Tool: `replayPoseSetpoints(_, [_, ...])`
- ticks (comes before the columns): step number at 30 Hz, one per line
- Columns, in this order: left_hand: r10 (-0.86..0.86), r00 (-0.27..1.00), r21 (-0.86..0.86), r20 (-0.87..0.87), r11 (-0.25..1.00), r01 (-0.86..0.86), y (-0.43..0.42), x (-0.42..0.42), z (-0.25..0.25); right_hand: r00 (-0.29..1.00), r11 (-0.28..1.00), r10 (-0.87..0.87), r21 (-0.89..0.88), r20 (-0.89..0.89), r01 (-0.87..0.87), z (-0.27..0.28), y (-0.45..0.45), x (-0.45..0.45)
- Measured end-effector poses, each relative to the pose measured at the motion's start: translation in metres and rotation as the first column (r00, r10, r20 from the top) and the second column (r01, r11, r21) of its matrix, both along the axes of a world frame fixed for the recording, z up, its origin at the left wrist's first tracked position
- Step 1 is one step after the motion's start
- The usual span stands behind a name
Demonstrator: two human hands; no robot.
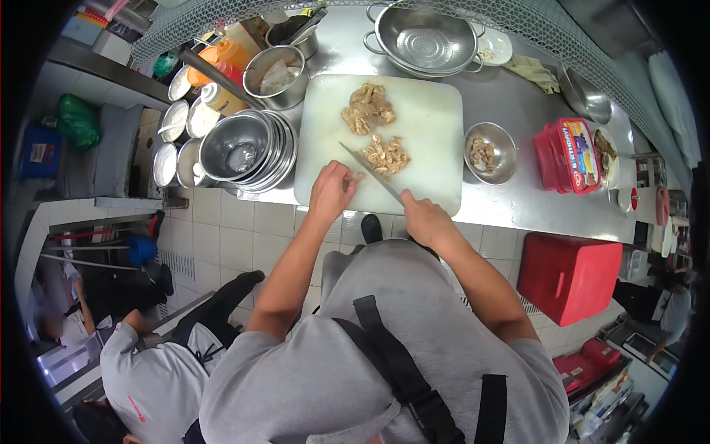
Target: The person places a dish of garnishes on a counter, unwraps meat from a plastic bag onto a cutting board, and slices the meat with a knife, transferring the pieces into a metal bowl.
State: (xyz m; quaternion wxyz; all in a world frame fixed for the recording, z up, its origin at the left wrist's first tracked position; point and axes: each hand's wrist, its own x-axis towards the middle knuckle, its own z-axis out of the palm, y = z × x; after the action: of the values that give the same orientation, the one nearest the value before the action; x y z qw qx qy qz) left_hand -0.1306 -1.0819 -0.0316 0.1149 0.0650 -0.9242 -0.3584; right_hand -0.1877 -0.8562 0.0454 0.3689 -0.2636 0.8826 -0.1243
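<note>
A white cutting board (436, 103) lies on the steel counter with two heaps of pale brown meat, a far heap (369, 108) and a nearer heap (387, 156). My right hand (429, 220) is wrapped round the handle of a knife (376, 172). Its blade slants up and left across the board, along the near side of the nearer heap. Left of the blade, my left hand (332, 189) rests low on the board with curled fingers, its fingertips on a small piece of meat (358, 177).
Right of the board stands a steel bowl (490, 153) holding meat pieces, then red tubs (566, 157). Stacked steel bowls (240, 148), a pot (276, 78) and sauce bottles (222, 98) crowd the left. A colander (427, 38) sits behind. Another person (159, 370) is at lower left.
</note>
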Motion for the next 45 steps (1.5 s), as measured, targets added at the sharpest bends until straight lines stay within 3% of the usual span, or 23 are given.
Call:
replayPoseSetpoints(1, [0.06, 0.995, 0.032, 0.081, 0.998, -0.062, 0.003, 0.003, 0.0, 1.0, 1.0, -0.001, 0.026, 0.007, 0.001, 0.01, 0.002, 0.003])
replayPoseSetpoints(5, [0.043, 0.998, 0.059, 0.045, 0.997, -0.046, 0.01, 0.006, 0.002, 1.0, 1.0, 0.004, 0.002, 0.004, -0.004, 0.025, 0.014, 0.022])
replayPoseSetpoints(7, [0.023, 0.999, 0.073, 0.029, 0.997, -0.025, 0.007, 0.003, 0.001, 0.996, 0.997, -0.006, 0.083, 0.087, -0.001, 0.034, 0.011, 0.021])
replayPoseSetpoints(8, [0.031, 0.999, 0.073, 0.033, 0.997, -0.034, 0.006, 0.001, 0.001, 0.996, 0.997, 0.002, 0.083, 0.091, -0.01, 0.016, 0.008, 0.02])
replayPoseSetpoints(10, [0.0, 1.0, 0.098, -0.004, 0.995, 0.0, 0.007, 0.005, 0.002, 1.0, 0.996, -0.027, -0.087, 0.005, 0.027, -0.035, 0.005, 0.025])
replayPoseSetpoints(12, [0.023, 1.0, 0.12, -0.022, 0.993, -0.02, 0.005, 0.003, 0.003, 1.0, 0.998, 0.001, -0.061, 0.002, -0.001, -0.034, -0.003, 0.01])
replayPoseSetpoints(16, [0.128, 0.99, 0.145, -0.064, 0.982, -0.118, 0.009, 0.014, -0.012, 0.999, 0.999, 0.04, 0.014, -0.01, -0.04, 0.0, -0.001, 0.006])
replayPoseSetpoints(20, [0.097, 0.994, 0.105, -0.05, 0.99, -0.091, 0.008, 0.012, -0.006, 0.998, 0.997, 0.056, 0.055, -0.005, -0.056, 0.032, 0.007, 0.013])
replayPoseSetpoints(23, [0.064, 0.996, 0.088, -0.064, 0.994, -0.058, 0.002, 0.01, -0.011, 0.998, 0.995, 0.07, 0.075, 0.001, -0.07, 0.009, 0.003, 0.015])
replayPoseSetpoints(25, [0.064, 0.995, 0.069, -0.075, 0.996, -0.059, 0.003, 0.012, -0.01, 0.997, 0.996, 0.071, -0.063, 0.017, -0.07, -0.038, -0.003, 0.014])
replayPoseSetpoints(26, [0.074, 0.994, 0.066, -0.086, 0.995, -0.068, 0.003, 0.01, -0.011, 0.997, 0.995, 0.082, -0.066, 0.007, -0.081, -0.035, -0.007, 0.006])
replayPoseSetpoints(29, [0.081, 0.995, 0.08, -0.059, 0.994, -0.076, 0.009, 0.015, -0.013, 0.998, 0.997, 0.049, -0.064, 0.032, -0.047, -0.023, -0.006, 0.002])
replayPoseSetpoints(31, [0.191, 0.977, 0.19, 0.094, 0.96, -0.206, 0.019, 0.017, -0.009, 0.999, 0.999, 0.037, -0.014, 0.016, -0.037, -0.01, -0.005, -0.002])
replayPoseSetpoints(35, [0.196, 0.96, 0.263, 0.201, 0.933, -0.245, 0.024, 0.021, 0.007, 1.0, 0.998, 0.014, 0.053, 0.009, -0.014, 0.023, 0.001, 0.009])
replayPoseSetpoints(37, [0.183, 0.983, 0.131, 0.007, 0.974, -0.182, 0.02, 0.02, 0.01, 0.999, 0.995, 0.035, 0.093, 0.037, -0.038, 0.033, 0.003, 0.016])
replayPoseSetpoints(38, [0.182, 0.983, 0.132, 0.009, 0.975, -0.181, 0.018, 0.019, 0.007, 0.999, 0.995, 0.033, 0.094, 0.039, -0.037, 0.035, 0.005, 0.019])
replayPoseSetpoints(40, [0.046, 0.99, 0.039, -0.13, 0.998, -0.041, 0.013, 0.016, -0.004, 1.0, 0.998, 0.031, 0.061, 0.005, -0.031, 0.037, 0.008, 0.024])
replayPoseSetpoints(43, [0.033, 0.995, 0.087, -0.097, 0.996, -0.025, 0.01, 0.017, -0.015, 0.999, 0.999, 0.001, 0.051, 0.053, -0.003, 0.028, 0.005, 0.027])
replayPoseSetpoints(45, [0.059, 0.997, 0.116, -0.057, 0.992, -0.052, 0.01, 0.018, -0.015, 0.998, 1.0, -0.003, -0.026, 0.063, 0.004, -0.021, -0.003, 0.031])
